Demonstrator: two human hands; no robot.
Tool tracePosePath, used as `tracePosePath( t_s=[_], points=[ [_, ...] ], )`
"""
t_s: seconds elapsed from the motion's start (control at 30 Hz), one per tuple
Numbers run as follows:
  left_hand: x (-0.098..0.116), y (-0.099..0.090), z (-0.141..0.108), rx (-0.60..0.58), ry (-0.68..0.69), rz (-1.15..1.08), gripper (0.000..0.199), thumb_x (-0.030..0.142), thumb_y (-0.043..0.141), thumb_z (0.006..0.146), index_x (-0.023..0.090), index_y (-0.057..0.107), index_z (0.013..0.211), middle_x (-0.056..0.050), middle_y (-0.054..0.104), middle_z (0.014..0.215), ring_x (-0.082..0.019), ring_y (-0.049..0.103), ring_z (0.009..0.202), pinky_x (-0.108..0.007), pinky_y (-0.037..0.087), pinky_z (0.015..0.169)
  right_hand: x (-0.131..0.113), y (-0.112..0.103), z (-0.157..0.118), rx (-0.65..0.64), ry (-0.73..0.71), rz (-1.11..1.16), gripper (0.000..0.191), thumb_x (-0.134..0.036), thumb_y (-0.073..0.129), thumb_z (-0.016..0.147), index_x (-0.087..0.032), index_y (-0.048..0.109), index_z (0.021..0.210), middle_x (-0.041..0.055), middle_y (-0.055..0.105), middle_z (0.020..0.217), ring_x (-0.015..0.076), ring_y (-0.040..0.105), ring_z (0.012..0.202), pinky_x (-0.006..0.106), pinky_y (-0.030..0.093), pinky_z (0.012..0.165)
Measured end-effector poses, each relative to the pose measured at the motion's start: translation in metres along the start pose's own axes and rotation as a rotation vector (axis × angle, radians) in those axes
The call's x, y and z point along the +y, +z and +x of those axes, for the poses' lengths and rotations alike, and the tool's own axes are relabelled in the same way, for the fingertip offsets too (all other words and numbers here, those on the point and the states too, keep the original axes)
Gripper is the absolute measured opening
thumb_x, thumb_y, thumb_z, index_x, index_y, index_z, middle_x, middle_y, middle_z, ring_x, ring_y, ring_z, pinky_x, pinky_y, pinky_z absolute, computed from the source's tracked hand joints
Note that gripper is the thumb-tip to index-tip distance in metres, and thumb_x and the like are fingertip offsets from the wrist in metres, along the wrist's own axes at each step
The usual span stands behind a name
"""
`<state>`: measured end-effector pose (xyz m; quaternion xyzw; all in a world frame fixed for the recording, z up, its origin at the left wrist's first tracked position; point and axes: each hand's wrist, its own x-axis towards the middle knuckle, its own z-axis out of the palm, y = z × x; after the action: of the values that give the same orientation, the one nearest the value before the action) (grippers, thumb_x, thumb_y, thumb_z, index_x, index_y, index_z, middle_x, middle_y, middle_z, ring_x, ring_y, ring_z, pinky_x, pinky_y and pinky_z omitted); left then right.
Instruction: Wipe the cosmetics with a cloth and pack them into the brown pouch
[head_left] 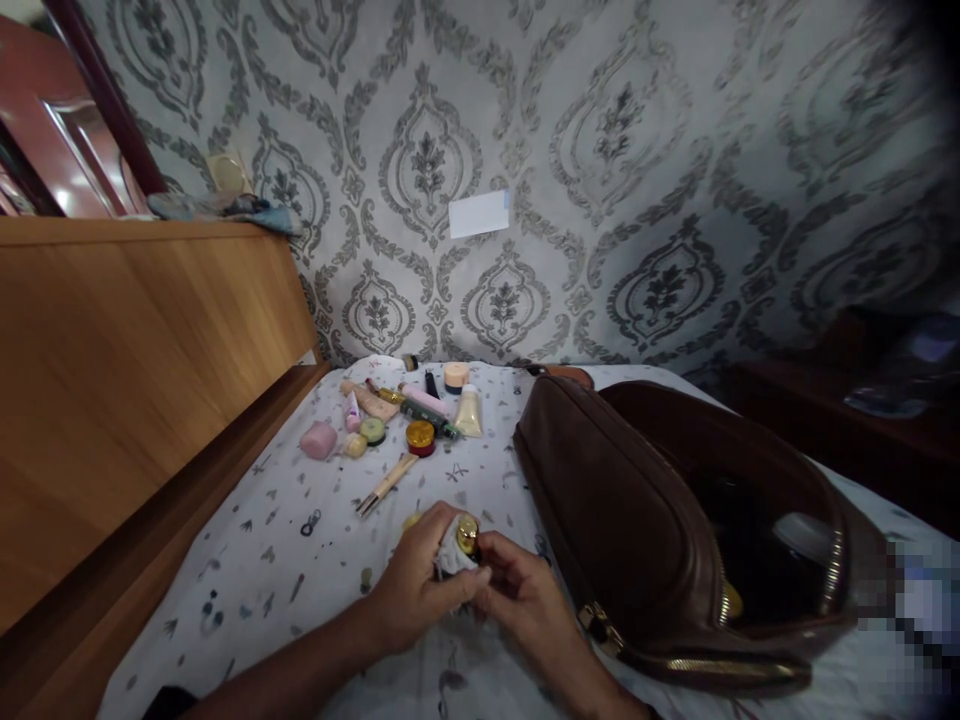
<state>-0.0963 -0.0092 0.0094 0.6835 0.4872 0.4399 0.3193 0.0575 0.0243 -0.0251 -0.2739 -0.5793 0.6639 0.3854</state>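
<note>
My left hand (420, 580) is closed round a crumpled white cloth (452, 552) and a small gold-capped bottle (467, 532). The fingers of my right hand (517, 585) are bent against the bottle's right side and the cloth's lower edge. Most of the bottle's body is hidden by the cloth and fingers. A yellow item (411, 521) shows partly behind my left hand. Beyond my hands, a beige tube with a metallic end (387, 486) lies on the patterned white sheet (285, 530).
A brown bag (615, 500) with an open zipped compartment stands at the right. Several cosmetics lie farther back, among them a red-and-gold jar (421, 437), a cream tube (469, 411) and a pink item (318, 440). A wooden board (150, 360) borders the left, a patterned wall the back.
</note>
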Motion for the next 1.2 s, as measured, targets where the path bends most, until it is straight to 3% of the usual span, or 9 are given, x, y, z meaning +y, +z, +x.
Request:
tracePosePath(
  t_s=[0.1,0.23,0.4,0.5,0.6,0.7,0.8,1.0,1.2],
  points=[
    [0.002,-0.001,0.001,0.009,0.009,0.027,0.024,0.043,0.056,0.090,0.020,0.055,0.085,-0.003,0.056,0.080,-0.018,0.051,0.077,-0.030,0.040,0.072,0.001,0.001,0.000,-0.011,0.028,-0.011,0.044,-0.056,0.079,0.070,-0.019,0.064,0.088,0.0004,0.062,0.075,0.0130,0.056,0.062,0.024,0.048,0.054],
    [0.004,-0.002,0.002,0.042,0.023,0.056,0.031,0.044,0.049,0.095,0.020,0.049,0.075,-0.001,0.052,0.075,-0.016,0.050,0.071,-0.028,0.039,0.067,0.000,0.002,-0.001,-0.017,0.045,-0.014,0.035,-0.043,0.080,0.070,-0.019,0.065,0.090,0.0013,0.065,0.078,0.0139,0.059,0.067,0.024,0.047,0.056],
    [0.005,-0.009,0.012,0.073,0.074,0.167,0.041,0.047,0.043,0.099,0.020,0.045,0.069,0.000,0.050,0.070,-0.015,0.049,0.067,-0.027,0.039,0.065,0.000,-0.003,0.002,0.016,-0.014,-0.118,0.032,-0.042,0.074,0.073,-0.018,0.066,0.093,-0.0007,0.060,0.073,0.0136,0.056,0.064,0.024,0.045,0.054],
    [0.005,-0.036,0.046,0.133,0.002,0.352,0.037,0.040,0.036,0.102,0.019,0.053,0.076,-0.002,0.060,0.075,-0.016,0.058,0.073,-0.026,0.046,0.070,0.000,-0.006,0.003,0.073,-0.045,-0.259,0.026,-0.040,0.069,0.076,-0.018,0.066,0.090,-0.0024,0.057,0.066,0.0132,0.053,0.059,0.025,0.043,0.055],
    [-0.004,-0.083,0.105,0.217,-0.138,0.583,0.027,0.026,0.038,0.102,0.018,0.063,0.099,-0.003,0.069,0.090,-0.017,0.065,0.086,-0.028,0.050,0.082,-0.005,-0.008,0.001,0.180,-0.107,-0.488,0.019,-0.034,0.065,0.077,-0.019,0.068,0.089,-0.0005,0.061,0.069,0.0146,0.055,0.059,0.026,0.045,0.056],
    [-0.027,-0.131,0.166,0.284,-0.275,0.735,0.020,0.027,0.051,0.099,0.016,0.065,0.109,-0.007,0.069,0.107,-0.022,0.065,0.102,-0.037,0.052,0.091,-0.009,-0.011,-0.001,0.236,-0.176,-0.703,0.018,-0.030,0.061,0.081,-0.020,0.070,0.093,0.0039,0.068,0.079,0.0179,0.062,0.065,0.028,0.050,0.061],
    [-0.058,-0.159,0.205,0.294,-0.408,0.860,0.034,0.036,0.061,0.096,0.017,0.060,0.125,-0.010,0.062,0.126,-0.023,0.064,0.108,-0.045,0.056,0.092,-0.006,-0.014,-0.002,0.221,-0.198,-0.832,0.022,-0.027,0.056,0.084,-0.021,0.069,0.102,0.0073,0.073,0.091,0.0215,0.069,0.076,0.031,0.055,0.069],
    [-0.110,-0.163,0.239,0.248,-0.552,0.978,0.036,0.035,0.062,0.096,0.017,0.058,0.127,-0.010,0.061,0.127,-0.024,0.064,0.109,-0.045,0.056,0.091,0.014,-0.021,-0.002,0.153,-0.190,-0.939,0.039,-0.022,0.055,0.085,-0.025,0.062,0.123,0.0075,0.075,0.102,0.0230,0.073,0.086,0.032,0.058,0.076],
    [-0.124,-0.166,0.263,0.261,-0.646,0.927,0.036,0.035,0.063,0.095,0.018,0.059,0.126,-0.010,0.061,0.127,-0.024,0.063,0.110,-0.044,0.056,0.091,0.019,-0.026,-0.003,0.096,-0.166,-0.990,0.046,-0.023,0.063,0.082,-0.026,0.061,0.128,0.0092,0.073,0.111,0.0253,0.072,0.096,0.031,0.059,0.082]
  ],
)
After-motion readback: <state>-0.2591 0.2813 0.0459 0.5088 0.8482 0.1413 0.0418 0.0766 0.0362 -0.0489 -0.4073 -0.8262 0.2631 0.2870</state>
